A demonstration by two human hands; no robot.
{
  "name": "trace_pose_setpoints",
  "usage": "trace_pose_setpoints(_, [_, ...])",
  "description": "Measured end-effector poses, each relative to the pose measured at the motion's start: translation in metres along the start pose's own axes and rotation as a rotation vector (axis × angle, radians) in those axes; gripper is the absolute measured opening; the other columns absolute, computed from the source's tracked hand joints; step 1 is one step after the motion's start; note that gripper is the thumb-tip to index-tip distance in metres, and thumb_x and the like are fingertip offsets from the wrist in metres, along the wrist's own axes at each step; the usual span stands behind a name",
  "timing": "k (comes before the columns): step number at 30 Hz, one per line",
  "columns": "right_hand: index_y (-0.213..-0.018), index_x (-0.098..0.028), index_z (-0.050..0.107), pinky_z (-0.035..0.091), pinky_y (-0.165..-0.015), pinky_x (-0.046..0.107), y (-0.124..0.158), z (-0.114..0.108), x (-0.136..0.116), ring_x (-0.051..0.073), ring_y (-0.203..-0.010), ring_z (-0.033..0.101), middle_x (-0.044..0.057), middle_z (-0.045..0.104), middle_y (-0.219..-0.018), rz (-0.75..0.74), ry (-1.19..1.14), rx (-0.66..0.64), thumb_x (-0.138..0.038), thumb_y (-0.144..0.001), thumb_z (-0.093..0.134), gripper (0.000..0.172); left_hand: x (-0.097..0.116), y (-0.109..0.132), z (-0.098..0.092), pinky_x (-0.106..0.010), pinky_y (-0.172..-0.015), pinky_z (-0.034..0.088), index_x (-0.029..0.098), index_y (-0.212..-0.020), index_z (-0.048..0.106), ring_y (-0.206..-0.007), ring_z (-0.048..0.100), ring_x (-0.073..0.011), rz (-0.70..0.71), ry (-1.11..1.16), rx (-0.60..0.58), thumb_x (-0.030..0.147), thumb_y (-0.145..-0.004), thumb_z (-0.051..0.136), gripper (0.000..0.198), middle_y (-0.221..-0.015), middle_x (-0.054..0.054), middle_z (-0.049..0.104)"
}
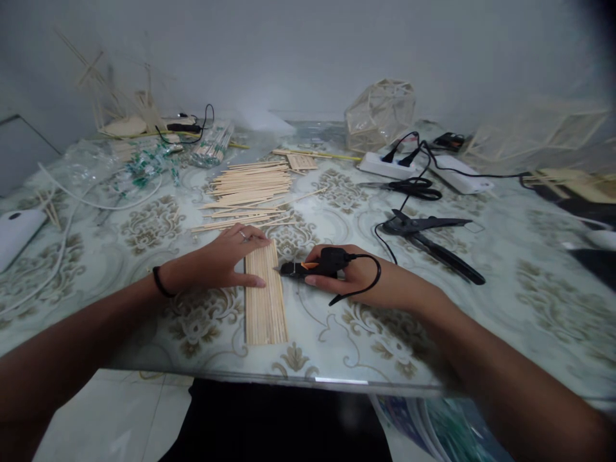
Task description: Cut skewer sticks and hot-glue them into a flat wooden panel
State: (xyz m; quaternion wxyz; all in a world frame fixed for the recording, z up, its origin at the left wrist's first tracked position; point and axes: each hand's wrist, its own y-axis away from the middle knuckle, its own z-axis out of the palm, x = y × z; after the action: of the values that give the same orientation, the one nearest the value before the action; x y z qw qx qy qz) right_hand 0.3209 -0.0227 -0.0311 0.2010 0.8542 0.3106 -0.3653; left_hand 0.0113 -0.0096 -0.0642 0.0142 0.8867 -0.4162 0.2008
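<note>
A flat panel of pale wooden sticks (264, 314), laid side by side, lies lengthwise near the front of the table. My left hand (233, 256) rests over its far part, fingers stretched out and thumb apart, pressing on the sticks. In my right hand (353, 273) is a small black corded glue gun (317, 262) with an orange part. Its pointed tip is at the panel's right edge; whether it touches cannot be made out. Beyond my left hand, loose wooden sticks (253, 183) are spread in a pile.
Black-handled scissors (414, 187) and black pliers (428, 237) lie to the right. A white power strip (389, 166) with plugs and cords stands behind them. Stick frameworks (382, 112) line the wall. Plastic wrapping (144, 167) and a white cable (65, 247) are on the left.
</note>
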Motion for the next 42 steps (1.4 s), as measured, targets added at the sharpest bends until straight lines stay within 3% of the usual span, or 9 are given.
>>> trace_pose_setpoints(42, [-0.101, -0.022, 0.068, 0.045, -0.072, 0.033, 0.0007, -0.0002, -0.0008, 0.020, -0.079, 0.061, 0.002, 0.069, -0.088, -0.022, 0.012, -0.015, -0.052, -0.096, 0.062, 0.030, -0.0006, 0.0011, 0.0010, -0.055, -0.116, 0.037, 0.019, -0.149, 0.054, -0.135, 0.049, -0.0363, 0.001, 0.001, 0.007, 0.067, -0.087, 0.072, 0.081, -0.145, -0.018, 0.056])
